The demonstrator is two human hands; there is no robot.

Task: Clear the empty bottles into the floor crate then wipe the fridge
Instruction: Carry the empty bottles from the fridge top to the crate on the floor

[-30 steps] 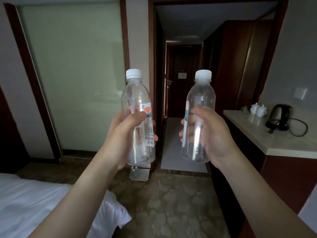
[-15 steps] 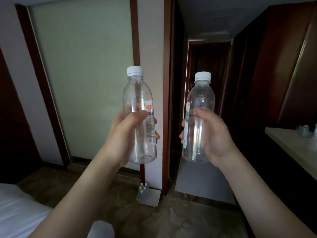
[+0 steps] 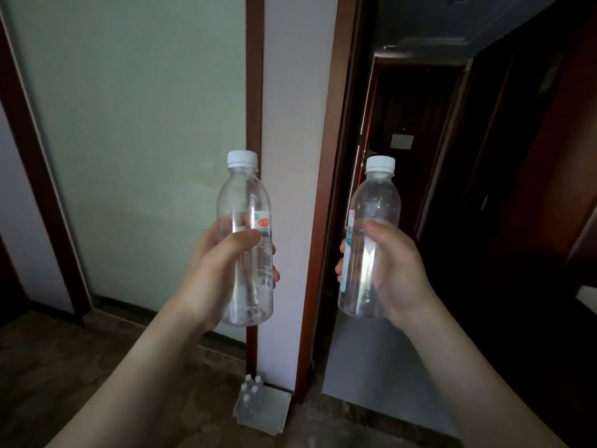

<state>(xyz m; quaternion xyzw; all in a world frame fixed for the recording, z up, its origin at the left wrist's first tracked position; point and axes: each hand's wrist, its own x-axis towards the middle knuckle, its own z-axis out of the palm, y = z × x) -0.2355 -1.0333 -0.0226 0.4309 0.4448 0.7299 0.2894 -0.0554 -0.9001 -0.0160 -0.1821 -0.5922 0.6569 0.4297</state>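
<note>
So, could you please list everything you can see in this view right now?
bottle with orange-marked label: one, clear, white cap, upright in the left hand
bottle with teal-edged label: one, clear, white cap, upright in the right hand
floor crate: one, pale, on the floor by the pillar, holding several white-capped bottles
glass panel: one, pale green, brown frame, left
pillar: one, white, centre
hallway: one, dark, right
left hand: one, bare, gripping a bottle
right hand: one, bare, gripping a bottle
</note>
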